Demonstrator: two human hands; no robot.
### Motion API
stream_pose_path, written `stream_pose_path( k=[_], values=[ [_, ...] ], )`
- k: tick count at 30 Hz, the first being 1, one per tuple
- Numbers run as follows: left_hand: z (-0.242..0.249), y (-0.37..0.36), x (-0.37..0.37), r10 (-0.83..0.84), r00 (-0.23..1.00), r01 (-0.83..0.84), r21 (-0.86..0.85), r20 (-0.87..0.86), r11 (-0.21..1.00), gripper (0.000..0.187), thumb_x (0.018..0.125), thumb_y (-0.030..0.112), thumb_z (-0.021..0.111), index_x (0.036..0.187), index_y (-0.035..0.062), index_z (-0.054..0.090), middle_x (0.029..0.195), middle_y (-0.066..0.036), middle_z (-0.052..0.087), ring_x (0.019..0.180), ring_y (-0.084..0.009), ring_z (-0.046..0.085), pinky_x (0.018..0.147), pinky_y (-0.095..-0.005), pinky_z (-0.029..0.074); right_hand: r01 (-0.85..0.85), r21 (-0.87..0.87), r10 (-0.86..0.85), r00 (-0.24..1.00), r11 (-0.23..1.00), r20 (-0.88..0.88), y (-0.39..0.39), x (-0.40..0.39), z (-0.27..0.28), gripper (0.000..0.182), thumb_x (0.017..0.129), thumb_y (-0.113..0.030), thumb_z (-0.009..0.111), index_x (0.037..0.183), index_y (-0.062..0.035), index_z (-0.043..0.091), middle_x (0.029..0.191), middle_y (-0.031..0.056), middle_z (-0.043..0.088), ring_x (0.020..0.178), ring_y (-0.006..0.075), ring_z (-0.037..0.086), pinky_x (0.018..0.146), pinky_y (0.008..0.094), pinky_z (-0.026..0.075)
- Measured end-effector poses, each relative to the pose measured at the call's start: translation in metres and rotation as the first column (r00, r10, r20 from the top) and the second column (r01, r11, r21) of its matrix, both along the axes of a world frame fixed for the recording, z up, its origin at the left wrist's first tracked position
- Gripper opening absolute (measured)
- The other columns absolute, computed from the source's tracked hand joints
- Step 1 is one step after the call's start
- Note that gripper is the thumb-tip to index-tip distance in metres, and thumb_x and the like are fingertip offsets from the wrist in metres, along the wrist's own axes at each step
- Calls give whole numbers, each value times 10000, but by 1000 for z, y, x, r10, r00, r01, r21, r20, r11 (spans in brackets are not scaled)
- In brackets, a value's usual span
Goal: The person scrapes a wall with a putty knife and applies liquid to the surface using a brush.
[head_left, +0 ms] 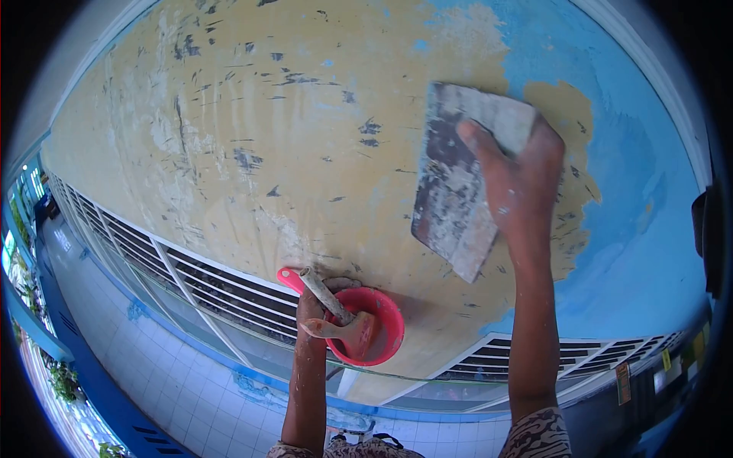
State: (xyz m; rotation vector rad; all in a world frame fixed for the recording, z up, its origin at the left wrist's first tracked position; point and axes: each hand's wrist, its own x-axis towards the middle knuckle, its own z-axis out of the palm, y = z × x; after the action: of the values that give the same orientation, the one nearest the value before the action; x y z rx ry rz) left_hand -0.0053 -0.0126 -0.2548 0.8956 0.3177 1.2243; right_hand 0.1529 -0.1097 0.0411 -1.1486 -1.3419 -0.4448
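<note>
My right hand [527, 179] is closed on a wide, flat scraper [452, 195], its thumb laid along the near face. The blade is smeared grey and white and lies close against the wall [321, 137]. Lower down, my left hand [309, 305] is wrapped round the handle of a red plastic dipper [395, 324], and most of its fingers are hidden. Two tools stand in the dipper: a paintbrush-like tool [324, 328] with a hole in its handle, and a crusted stick-shaped handle [324, 290].
The wall is patchy beige with dark scuffs, and blue paint [641, 214] covers its right side. Slatted vents [206, 282] run below at the left, with another vent [527, 355] at the lower right. A tiled floor [191, 389] and plants [65, 382] show further down.
</note>
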Motion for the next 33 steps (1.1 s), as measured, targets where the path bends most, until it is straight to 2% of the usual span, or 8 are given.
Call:
stream_pose_path(
  k=[13,16,18,21,23,25,30,33],
  values=[
    [-19,15,3,63,995,-55,96,-83,994,460,1056,290,362,1176,-124,522,1046,-255,664,891,-318,706,758,-376,637,77,-46,-68,985,996,161,-12,10,-9,342,801,-30,758,1107,57,633,991,127,711,854,184,660,820,324,513],
    [-19,15,2,75,993,-61,146,-93,987,476,1060,307,357,1183,-123,522,1042,-251,665,892,-314,706,756,-375,635,-73,-26,70,994,997,-78,-5,7,-11,355,798,-65,772,1098,56,627,973,129,709,826,199,647,821,337,500],
    [-11,6,1,116,977,-72,232,-181,970,483,1061,316,359,1186,-121,525,1035,-246,668,892,-310,707,753,-374,633,71,-66,-62,989,995,135,4,2,-4,360,796,-75,778,1098,54,631,981,122,711,835,198,651,824,336,502],
    [1,0,-1,-39,994,42,-26,105,999,300,895,129,619,1135,-51,601,1034,-163,713,899,-209,704,778,-290,592,124,-52,-111,971,991,212,-3,16,-3,366,794,-75,782,1104,53,635,999,113,712,837,200,654,827,330,505],
    [2,1,-4,210,909,-86,329,-360,940,434,1052,256,374,1195,-125,527,1040,-239,669,911,-319,704,772,-380,632,34,-19,-32,997,999,76,-12,20,-14,353,792,-69,771,1092,59,637,984,136,713,823,203,667,808,335,511],
    [-18,14,-1,211,917,-85,352,-338,932,420,1048,231,370,1234,-128,484,1062,-249,659,919,-335,701,792,-392,637,-109,72,120,977,991,-178,-19,26,-21,328,787,-57,748,1068,72,641,955,182,717,795,210,694,770,345,524],
    [-17,10,3,5,999,-1,76,-45,997,489,1067,319,334,1251,-120,444,1092,-253,643,927,-340,696,791,-396,637,66,-77,-59,994,995,92,-6,9,-14,362,810,-56,774,1126,59,638,1052,130,702,940,178,655,846,318,512],
    [-22,13,-2,25,997,-19,74,-77,997,526,1074,354,295,1247,-122,438,1098,-267,637,932,-354,692,790,-400,636,-69,23,71,995,997,-73,-18,23,-33,234,801,-5,743,1009,55,653,916,130,718,825,171,677,766,321,530]
  ],
)
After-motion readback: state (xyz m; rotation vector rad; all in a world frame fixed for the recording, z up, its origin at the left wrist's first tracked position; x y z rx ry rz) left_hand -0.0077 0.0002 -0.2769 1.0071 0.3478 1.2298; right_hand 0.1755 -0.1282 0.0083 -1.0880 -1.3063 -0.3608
